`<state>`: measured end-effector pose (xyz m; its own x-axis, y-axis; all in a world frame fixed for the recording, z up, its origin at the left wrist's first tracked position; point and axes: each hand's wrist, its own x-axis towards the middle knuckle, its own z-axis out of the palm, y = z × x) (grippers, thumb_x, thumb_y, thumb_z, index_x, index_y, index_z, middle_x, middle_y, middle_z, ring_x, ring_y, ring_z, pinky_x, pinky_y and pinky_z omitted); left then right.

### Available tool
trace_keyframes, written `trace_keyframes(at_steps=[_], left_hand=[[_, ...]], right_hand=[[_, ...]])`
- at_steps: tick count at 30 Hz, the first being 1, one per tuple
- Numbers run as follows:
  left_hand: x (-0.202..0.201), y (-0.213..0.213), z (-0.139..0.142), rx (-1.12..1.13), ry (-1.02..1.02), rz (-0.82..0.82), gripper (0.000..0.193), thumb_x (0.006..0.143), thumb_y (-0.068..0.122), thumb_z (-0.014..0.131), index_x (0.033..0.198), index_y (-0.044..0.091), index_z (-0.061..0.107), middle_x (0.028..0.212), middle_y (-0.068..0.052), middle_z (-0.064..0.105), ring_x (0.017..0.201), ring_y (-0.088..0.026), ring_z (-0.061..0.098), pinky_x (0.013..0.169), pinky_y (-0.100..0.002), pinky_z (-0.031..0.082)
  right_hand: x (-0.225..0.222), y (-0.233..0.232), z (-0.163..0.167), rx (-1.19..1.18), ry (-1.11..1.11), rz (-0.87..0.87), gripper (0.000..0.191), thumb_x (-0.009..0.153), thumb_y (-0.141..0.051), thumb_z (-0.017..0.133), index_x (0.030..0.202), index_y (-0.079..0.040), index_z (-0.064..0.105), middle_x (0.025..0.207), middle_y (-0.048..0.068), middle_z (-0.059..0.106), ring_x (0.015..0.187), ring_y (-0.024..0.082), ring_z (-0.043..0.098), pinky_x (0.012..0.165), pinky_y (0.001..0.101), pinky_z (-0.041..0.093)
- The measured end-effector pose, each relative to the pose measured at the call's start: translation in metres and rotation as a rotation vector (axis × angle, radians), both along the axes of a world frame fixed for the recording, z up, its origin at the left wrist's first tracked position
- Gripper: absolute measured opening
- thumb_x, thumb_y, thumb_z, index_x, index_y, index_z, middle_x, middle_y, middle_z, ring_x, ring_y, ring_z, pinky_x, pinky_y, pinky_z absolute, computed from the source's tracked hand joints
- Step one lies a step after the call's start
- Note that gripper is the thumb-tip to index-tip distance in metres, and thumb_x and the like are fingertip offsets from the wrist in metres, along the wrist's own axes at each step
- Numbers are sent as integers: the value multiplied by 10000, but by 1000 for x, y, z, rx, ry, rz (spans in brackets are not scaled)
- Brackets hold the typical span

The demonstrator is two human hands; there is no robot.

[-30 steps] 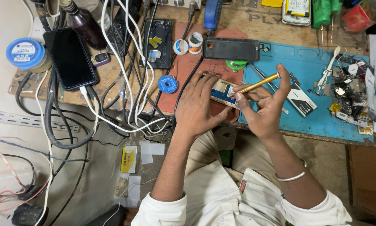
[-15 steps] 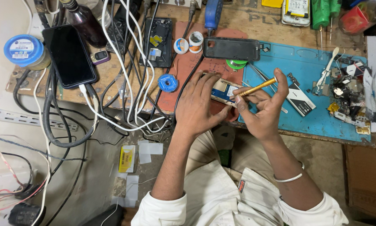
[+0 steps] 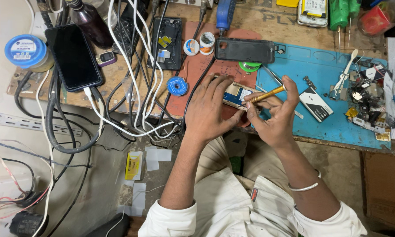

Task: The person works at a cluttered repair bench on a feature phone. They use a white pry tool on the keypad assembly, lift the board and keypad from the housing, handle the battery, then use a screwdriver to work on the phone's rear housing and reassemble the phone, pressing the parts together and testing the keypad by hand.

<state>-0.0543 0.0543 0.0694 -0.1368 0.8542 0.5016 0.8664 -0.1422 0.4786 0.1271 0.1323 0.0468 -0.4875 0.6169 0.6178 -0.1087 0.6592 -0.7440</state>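
Near the front edge of the desk (image 3: pixel 268 26), the left hand (image 3: pixel 208 112) lay flat and spread over an opened phone (image 3: pixel 237 94), pinning it against the reddish mat (image 3: pixel 197 66). The right hand (image 3: pixel 272 116) was closed in a pinch on a slim yellow-handled screwdriver (image 3: pixel 266 94), its tip angled down onto the phone's exposed blue interior. The phone appeared light, rigid and fragile with its cover off; it would best be held by its outer edges, clear of the bare circuitry. A detached black back cover (image 3: pixel 244 50) lay just behind the hands, and a blue work mat (image 3: pixel 333 123) covered the desk's right portion.
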Motion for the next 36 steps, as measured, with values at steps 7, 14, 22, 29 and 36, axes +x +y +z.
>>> trace_keyframes(at_steps=[7, 14, 22, 29, 36], left_hand=[[0, 2, -3, 5, 58, 9, 566, 754, 431, 808, 1212, 124, 681, 1462, -116, 537, 1434, -376, 433, 1149, -517, 399], [1, 0, -4, -6, 46, -1, 552, 762, 452, 798, 1197, 123, 710, 1451, -126, 535, 1427, -388, 430, 1135, -522, 403], [0, 2, -5, 8, 56, 5, 550, 763, 449, 810, 1185, 112, 701, 1461, -109, 541, 1439, -383, 433, 1145, -517, 408], [2, 2, -8, -4, 64, 11, 542, 732, 419, 814, 1167, 116, 699, 1445, -115, 547, 1430, -387, 435, 1134, -519, 410], [3, 2, -4, 5, 46, 24, 573, 730, 404, 814, 1207, 109, 698, 1431, -119, 556, 1417, -376, 453, 1131, -511, 424]], right_hand=[[2, 3, 26, 392, -165, 17, 803, 951, 84, 665, 1549, -72, 152, 1215, 278, 626, 1094, 370, 704, 907, 416, 615], [0, 8, 36, 353, -344, -103, 764, 1002, -50, 766, 1537, -74, 220, 1096, 190, 705, 976, 285, 742, 797, 404, 593], [3, 6, 40, 437, -258, 13, 765, 951, -54, 727, 1521, -18, 218, 1213, 230, 666, 988, 344, 734, 762, 403, 613], [-2, 7, 37, 468, -380, -158, 774, 933, -102, 809, 1493, -55, 277, 1219, 222, 729, 841, 311, 729, 661, 414, 571], [-4, 7, 39, 364, -269, 16, 733, 1002, -63, 718, 1532, -63, 212, 1156, 172, 685, 941, 305, 744, 750, 400, 605]])
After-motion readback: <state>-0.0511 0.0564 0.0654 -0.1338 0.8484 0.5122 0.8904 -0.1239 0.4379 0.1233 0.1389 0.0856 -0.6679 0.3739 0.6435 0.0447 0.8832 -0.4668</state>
